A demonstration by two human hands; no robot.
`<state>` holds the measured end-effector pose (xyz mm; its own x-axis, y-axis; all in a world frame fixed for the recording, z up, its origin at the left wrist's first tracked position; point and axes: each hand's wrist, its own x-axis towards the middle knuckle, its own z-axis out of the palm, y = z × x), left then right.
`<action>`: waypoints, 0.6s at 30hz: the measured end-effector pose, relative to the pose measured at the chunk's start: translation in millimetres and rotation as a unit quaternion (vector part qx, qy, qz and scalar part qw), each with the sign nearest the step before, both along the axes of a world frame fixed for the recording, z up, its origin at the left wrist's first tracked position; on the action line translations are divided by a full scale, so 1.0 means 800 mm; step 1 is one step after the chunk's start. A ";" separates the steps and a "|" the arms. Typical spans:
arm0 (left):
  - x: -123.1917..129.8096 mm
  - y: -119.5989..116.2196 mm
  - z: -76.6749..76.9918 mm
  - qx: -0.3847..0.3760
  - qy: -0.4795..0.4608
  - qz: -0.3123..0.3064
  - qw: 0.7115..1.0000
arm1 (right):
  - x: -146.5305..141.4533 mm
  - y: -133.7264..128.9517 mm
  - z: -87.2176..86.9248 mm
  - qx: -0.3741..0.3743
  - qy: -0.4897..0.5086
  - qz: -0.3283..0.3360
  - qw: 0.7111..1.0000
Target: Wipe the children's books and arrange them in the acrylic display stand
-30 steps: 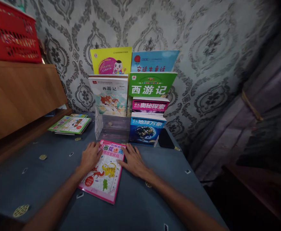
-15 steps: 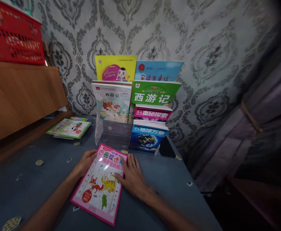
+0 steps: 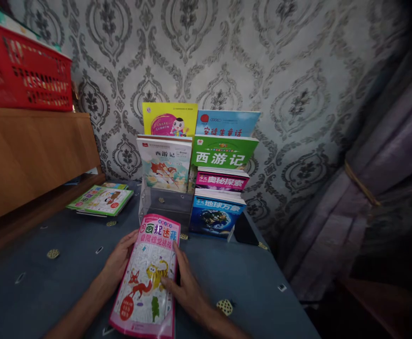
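A pink-bordered picture book [image 3: 146,278] with a fox and a yellow tiger on its cover is lifted and slightly bowed between my hands. My left hand [image 3: 121,254] grips its left edge, fingers partly hidden behind it. On the right edge is my right hand [image 3: 183,280], thumb across the cover and the other fingers mostly out of sight. Just beyond the book stands a clear book rack [image 3: 165,205]. Its left side holds a white book [image 3: 167,165] and a yellow book [image 3: 170,117]; the front left slot shows bare clear plastic.
The rack's right side holds blue [image 3: 229,121], green [image 3: 223,153], magenta [image 3: 222,180] and earth-cover books [image 3: 215,216]. A stack of books [image 3: 102,200] lies at left by a wooden cabinet [image 3: 36,155] bearing a red basket [image 3: 33,70]. A dark flat object [image 3: 244,230] lies right of the rack.
The pink book has come up off the table and now bows between both hands. My right hand has shifted from lying on it to gripping its right edge. The view has tilted up slightly.
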<state>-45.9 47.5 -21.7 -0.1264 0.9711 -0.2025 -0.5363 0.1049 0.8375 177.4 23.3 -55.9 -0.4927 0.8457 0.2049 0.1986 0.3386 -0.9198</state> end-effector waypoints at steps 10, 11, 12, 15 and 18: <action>0.003 -0.008 0.014 0.038 0.044 0.067 0.996 | -0.007 0.005 0.016 -0.224 0.207 0.034 0.952; 0.005 -0.010 0.018 0.046 0.053 0.077 0.995 | -0.005 0.004 0.022 -0.232 0.207 0.042 0.950; 0.008 -0.012 0.022 0.054 0.068 0.086 0.992 | -0.004 0.003 0.029 -0.235 0.210 0.048 0.948; 0.016 -0.017 0.040 0.072 0.126 0.125 0.981 | 0.001 0.001 0.054 -0.201 0.215 0.050 0.954; 0.023 -0.020 0.057 0.076 0.168 0.165 0.969 | 0.004 0.000 0.080 -0.099 0.200 0.025 0.974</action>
<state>-27.5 31.2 24.0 -0.4696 0.8816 0.0468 -0.2145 -0.1653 0.9626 180.5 23.4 8.0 -0.4484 0.8653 0.2239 -0.2010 0.1465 -0.9686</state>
